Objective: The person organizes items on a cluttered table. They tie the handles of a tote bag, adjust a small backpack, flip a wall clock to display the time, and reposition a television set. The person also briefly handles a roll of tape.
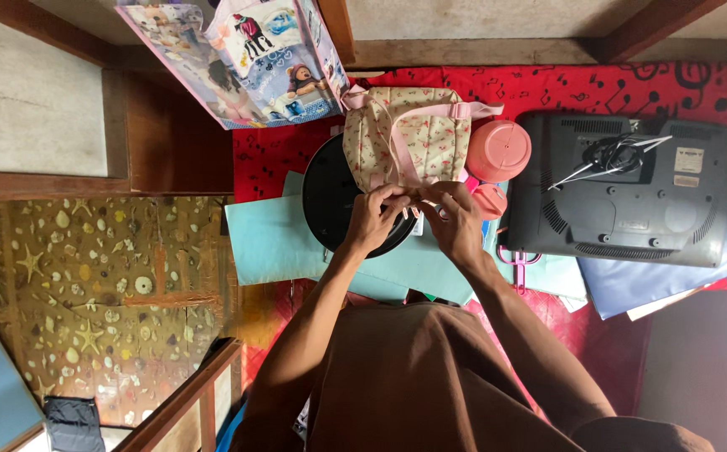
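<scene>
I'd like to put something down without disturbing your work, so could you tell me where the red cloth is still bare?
Bare red cloth shows along the far edge, beyond the grey monitor, and a small patch between the picture bag and the black round dish. Around both hands it is crowded: floral bag, pink cup, folders.

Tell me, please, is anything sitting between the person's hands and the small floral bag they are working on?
Nothing visible does. The left hand and right hand already touch the floral bag's lower edge; the pink cup stands beside it, to the right in the picture.
</scene>
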